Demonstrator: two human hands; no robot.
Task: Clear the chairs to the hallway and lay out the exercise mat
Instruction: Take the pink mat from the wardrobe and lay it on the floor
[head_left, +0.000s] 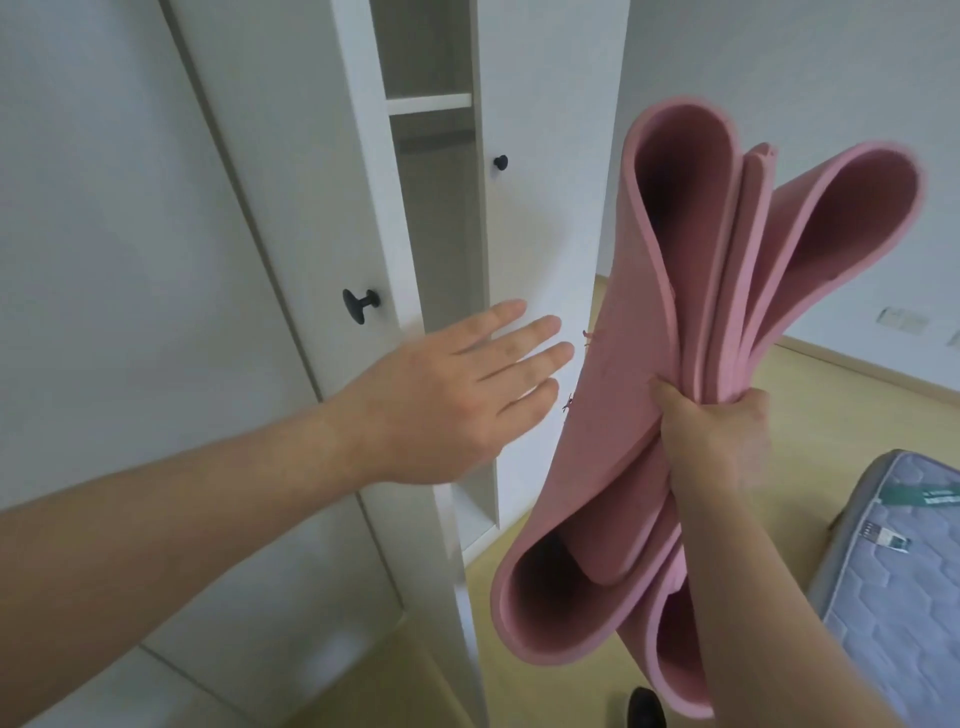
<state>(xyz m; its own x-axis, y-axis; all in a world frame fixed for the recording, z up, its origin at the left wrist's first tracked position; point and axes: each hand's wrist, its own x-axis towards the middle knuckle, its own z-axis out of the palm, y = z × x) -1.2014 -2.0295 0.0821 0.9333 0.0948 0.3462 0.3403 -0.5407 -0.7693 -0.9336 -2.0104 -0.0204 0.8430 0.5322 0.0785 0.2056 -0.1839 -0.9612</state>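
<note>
My right hand (714, 441) grips a folded pink exercise mat (691, 270) around its middle, holding it upright in the air; its loops bulge above and below the fist. My left hand (457, 395) is stretched out with straight fingers, in front of the white wardrobe's doors (540, 249) beside the gap between them. No chairs are in view.
The white wardrobe fills the left, with one door (322, 208) ajar, black knobs (359, 303) and bare shelves (428, 101) inside. A grey quilted mattress (893, 587) lies at lower right. Pale wooden floor (810, 405) runs to the far wall.
</note>
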